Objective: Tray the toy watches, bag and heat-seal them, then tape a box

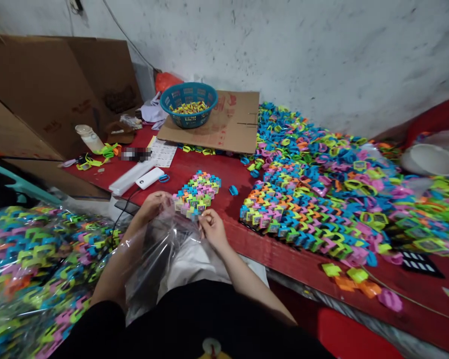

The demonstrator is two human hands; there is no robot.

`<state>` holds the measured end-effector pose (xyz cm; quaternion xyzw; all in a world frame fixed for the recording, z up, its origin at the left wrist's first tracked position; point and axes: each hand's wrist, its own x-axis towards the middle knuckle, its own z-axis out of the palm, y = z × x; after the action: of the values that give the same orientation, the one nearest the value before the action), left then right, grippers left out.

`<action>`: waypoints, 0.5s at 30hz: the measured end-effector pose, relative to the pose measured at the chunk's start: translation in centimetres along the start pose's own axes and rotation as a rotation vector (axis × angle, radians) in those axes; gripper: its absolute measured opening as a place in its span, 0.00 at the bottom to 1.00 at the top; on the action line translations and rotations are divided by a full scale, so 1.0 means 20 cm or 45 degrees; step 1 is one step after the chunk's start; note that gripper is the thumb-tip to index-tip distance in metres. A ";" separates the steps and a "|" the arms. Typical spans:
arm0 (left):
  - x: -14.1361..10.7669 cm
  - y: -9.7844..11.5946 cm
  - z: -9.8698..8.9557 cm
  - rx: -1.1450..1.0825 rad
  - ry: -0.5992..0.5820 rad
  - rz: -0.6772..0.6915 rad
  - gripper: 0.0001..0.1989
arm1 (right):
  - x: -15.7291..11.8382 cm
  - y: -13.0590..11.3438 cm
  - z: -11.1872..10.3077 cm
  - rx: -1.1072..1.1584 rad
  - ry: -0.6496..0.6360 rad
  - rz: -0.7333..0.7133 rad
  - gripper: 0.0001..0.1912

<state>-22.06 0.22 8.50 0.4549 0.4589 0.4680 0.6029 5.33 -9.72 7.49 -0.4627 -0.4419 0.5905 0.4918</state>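
Clock positions read from the middle of the view. From the centre out to four o'clock, a red table (226, 167), largely buried under goods and cut off at the right. At ten o'clock, tall brown cardboard boxes (33, 85), cropped by the left edge, contents out of sight. At two o'clock, a great heap of plastic toy watches (307, 139), blurred toward the right edge; at four, along its near side, neat interlocked rows (295, 214). At eight, film-covered bundles (30, 259), smeared by glare and cropped at the left. At seven, in front of the body, a clear plastic bag (149, 259), lower part hard to make out against dark clothing. At eleven, a teal mesh basket (187, 119) on flattened cardboard (232, 119).

Just off centre toward eight o'clock, on the table, an interlocked block of toy watches (198, 192); impossible to tell, near end inside the bag mouth or merely behind the film. Left hand (155, 204), half past eight: fingers curled, tips pressed together on the bag's edge, partly veiled by shiny film. Right hand (213, 229), half past six: thumb and forefinger pinched on the opposite edge, other fingers loosely bent. Near the centre, one loose blue watch (233, 190).
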 end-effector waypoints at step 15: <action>-0.23 -0.35 0.11 0.022 -0.114 -0.122 0.29 | -0.06 0.25 -0.26 -0.887 0.155 -0.029 0.03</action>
<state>-19.56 -5.56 2.68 0.4583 0.4567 0.4137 0.6405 9.58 -11.23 1.73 -0.6320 -0.5919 0.3702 0.3365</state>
